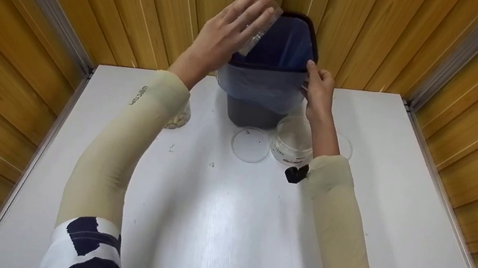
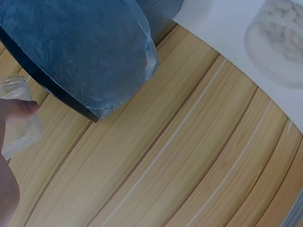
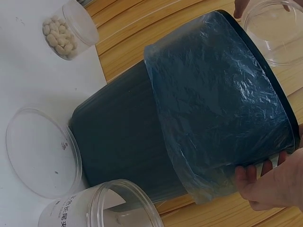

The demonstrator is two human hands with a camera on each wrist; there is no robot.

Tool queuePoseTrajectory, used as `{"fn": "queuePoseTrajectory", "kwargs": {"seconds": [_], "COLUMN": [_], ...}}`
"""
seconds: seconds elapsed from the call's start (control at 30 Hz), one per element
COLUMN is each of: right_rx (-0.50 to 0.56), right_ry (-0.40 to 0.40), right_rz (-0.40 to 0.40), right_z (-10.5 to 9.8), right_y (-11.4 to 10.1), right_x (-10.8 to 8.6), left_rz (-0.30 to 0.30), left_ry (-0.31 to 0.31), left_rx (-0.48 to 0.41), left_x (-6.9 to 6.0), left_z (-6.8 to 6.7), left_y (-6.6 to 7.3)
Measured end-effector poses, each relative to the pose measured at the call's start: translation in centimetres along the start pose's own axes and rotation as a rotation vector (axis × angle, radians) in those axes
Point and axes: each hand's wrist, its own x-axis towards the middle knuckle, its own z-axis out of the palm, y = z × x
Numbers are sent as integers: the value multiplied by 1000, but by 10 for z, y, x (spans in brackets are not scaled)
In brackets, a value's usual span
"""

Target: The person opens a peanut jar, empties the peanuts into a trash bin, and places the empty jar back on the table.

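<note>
My left hand [image 1: 215,41] holds a clear plastic jar [image 1: 259,36] tilted over the mouth of a dark trash bin [image 1: 249,114]. In the left wrist view the jar [image 2: 21,135] looks see-through, with the thumb [image 2: 19,108] on its side. A thin plastic bag [image 3: 213,109] lines the bin and hangs over its outside. With its thumb at the rim and fingers against the bag, my right hand [image 1: 321,92] grips the bin's right edge. The bin's bottom inside is hidden.
Left of the bin stands a clear jar of pale nut-like pieces [image 3: 61,38]. Near the bin's foot are a round clear lid [image 1: 250,145] and an open labelled jar [image 1: 293,140]. Another clear disc [image 1: 345,146] lies partly behind the right forearm. Wood-patterned walls [image 1: 144,4] surround the white table [image 1: 213,235].
</note>
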Motion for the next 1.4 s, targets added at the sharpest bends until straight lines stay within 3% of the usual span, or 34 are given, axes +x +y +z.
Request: {"fn": "queuePoseTrajectory", "kwargs": {"seconds": [0.13, 0.23, 0.4, 0.47, 0.6, 0.83, 1.1, 1.2, 1.4], "right_rx": [5, 3, -17, -18, -17, 8, 12, 18, 36], "right_ry": [-1, -6, 0, 7, 9, 30, 34, 29, 11], "right_rz": [-9, -4, 16, 19, 25, 24, 39, 28, -2], "right_z": [1, 1, 1, 1, -2, -12, -10, -8, -7], "right_y": [1, 1, -1, -2, -6, -9, -9, -8, -6], "right_x": [-1, -1, -1, 0, 3, 5, 6, 5, 4], "left_rz": [-143, -309, -595, -665, -720, -746, -848, -898, -1022], "left_ry": [7, 56, 210, 269, 331, 279, 372, 328, 175], "left_rx": [-232, -434, -690, -756, -845, -942, -1121, -1137, -1099], "left_x": [-8, -15, -26, -29, -35, -54, -97, -119, -160], "left_z": [-2, -3, -6, -7, -10, -22, -32, -30, -17], "left_y": [2, 5, 9, 11, 18, 41, 69, 81, 106]}}
